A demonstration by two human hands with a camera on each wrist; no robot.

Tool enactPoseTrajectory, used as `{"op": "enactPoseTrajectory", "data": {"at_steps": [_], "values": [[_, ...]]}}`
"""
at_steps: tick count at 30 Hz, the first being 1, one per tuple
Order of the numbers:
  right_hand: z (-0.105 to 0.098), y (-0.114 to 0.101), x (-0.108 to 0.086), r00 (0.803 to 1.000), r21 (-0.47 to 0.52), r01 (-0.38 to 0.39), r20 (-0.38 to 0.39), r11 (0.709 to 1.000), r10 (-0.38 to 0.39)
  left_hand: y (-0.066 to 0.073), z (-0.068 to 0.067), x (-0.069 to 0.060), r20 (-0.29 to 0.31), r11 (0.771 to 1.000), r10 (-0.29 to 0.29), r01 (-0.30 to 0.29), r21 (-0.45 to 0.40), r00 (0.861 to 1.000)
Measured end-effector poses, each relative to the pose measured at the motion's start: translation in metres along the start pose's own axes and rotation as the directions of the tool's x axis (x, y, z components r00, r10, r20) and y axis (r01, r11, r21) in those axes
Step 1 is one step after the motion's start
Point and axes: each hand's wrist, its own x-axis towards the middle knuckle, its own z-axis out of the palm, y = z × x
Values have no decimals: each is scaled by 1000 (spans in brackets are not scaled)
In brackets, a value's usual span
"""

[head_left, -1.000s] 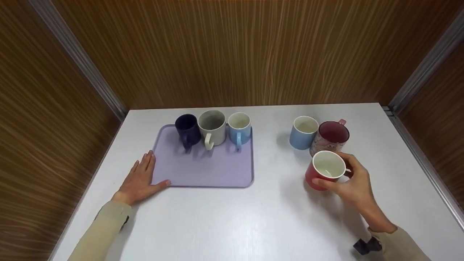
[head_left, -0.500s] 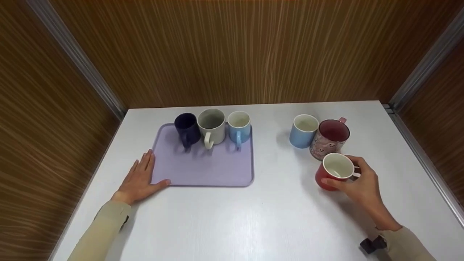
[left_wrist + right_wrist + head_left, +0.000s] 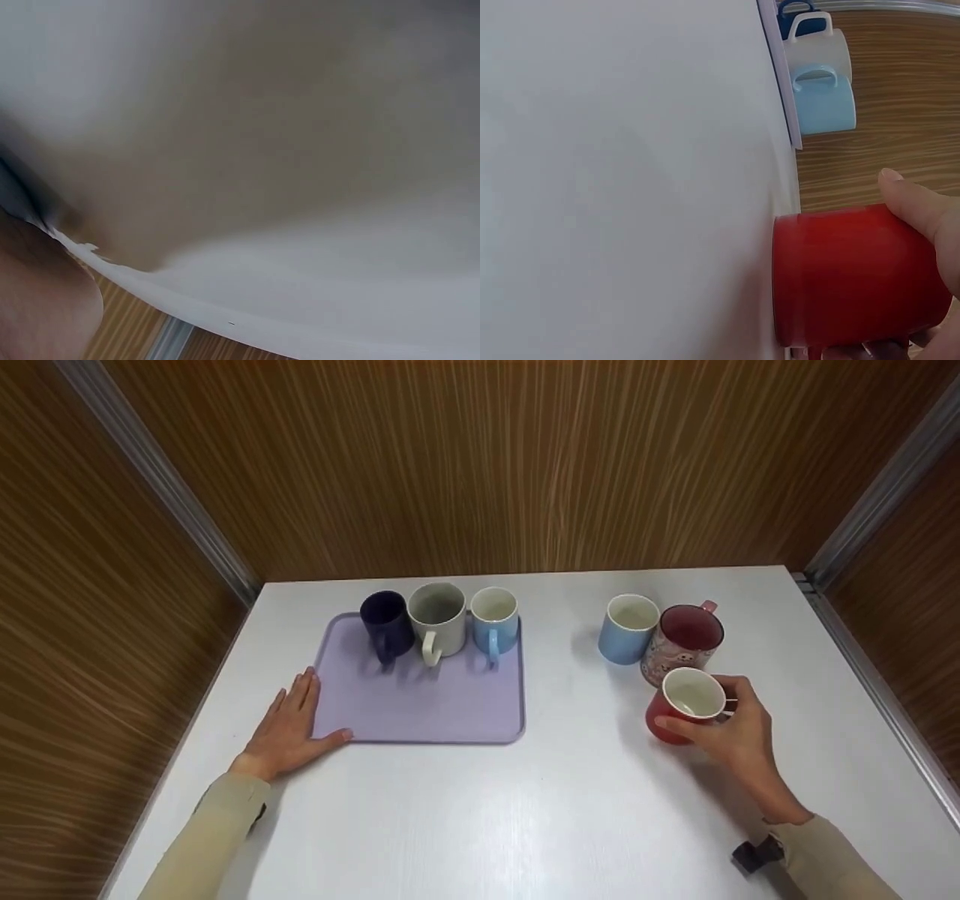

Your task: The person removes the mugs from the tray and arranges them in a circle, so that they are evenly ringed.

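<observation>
My right hand grips a red mug with a white inside, thumb on the near side. The mug stands upright, its handle to the right; in the right wrist view its red wall is at the white tabletop, and I cannot tell whether it touches. Just behind are a pink patterned mug and a light blue mug. My left hand lies flat with fingers spread at the left edge of a lilac tray, thumb at its front corner.
Along the tray's back edge stand a navy mug, a grey-white mug and a light blue mug, handles facing me. Wood-grain panels enclose the white table at the back and both sides.
The red mug first shifted right in my right hand, then slightly back left and away from me, its handle turning more into view. My left hand has stayed in place.
</observation>
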Motion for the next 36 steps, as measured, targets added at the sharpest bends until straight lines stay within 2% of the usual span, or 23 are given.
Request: {"op": "enactPoseTrajectory", "data": {"at_steps": [5,11,17,28,36], "values": [[1,-1,2,1000,3,2,10,1000,-2,0,0,0,-2,1000,1,-1,-1,1000],[-9,1,2,992,3,75,97,997,-75,1,-1,1,-6,1000,4,-4,6,1000],[-13,3,0,988,35,125,89,992,-128,-1,-1,1,3,1000,1,-2,18,1000],[-12,4,0,992,56,101,76,993,-105,-1,0,-1,-3,1000,6,-5,25,1000],[-10,6,3,995,42,80,57,996,-82,1,-2,-1,15,1000,-6,6,8,1000]]}}
